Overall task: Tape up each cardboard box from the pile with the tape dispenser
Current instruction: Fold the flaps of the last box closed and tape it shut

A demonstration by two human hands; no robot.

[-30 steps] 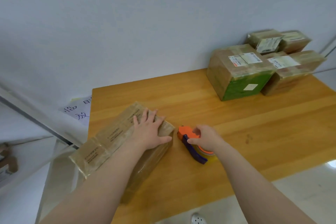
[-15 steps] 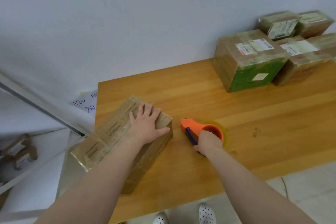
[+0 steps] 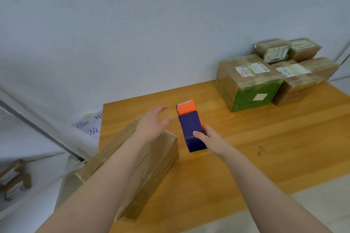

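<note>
A long brown cardboard box (image 3: 151, 164) wrapped in clear tape lies at the near left of the wooden table (image 3: 265, 147), overhanging its left edge. My left hand (image 3: 154, 124) hovers over the box's far end with fingers spread, holding nothing. My right hand (image 3: 207, 139) grips the purple handle of the orange tape dispenser (image 3: 190, 125), which is lifted and points away from me, just right of the box.
A pile of taped cardboard boxes (image 3: 246, 81) with white labels stands at the table's far right against the wall; one has a green side. A paper sheet with handwriting (image 3: 89, 125) lies left of the table. A wooden object (image 3: 15, 179) sits low at the far left.
My right hand has picked the tape dispenser up off the table and turned it upright. My left hand has lifted off the box top and opened toward the dispenser.
</note>
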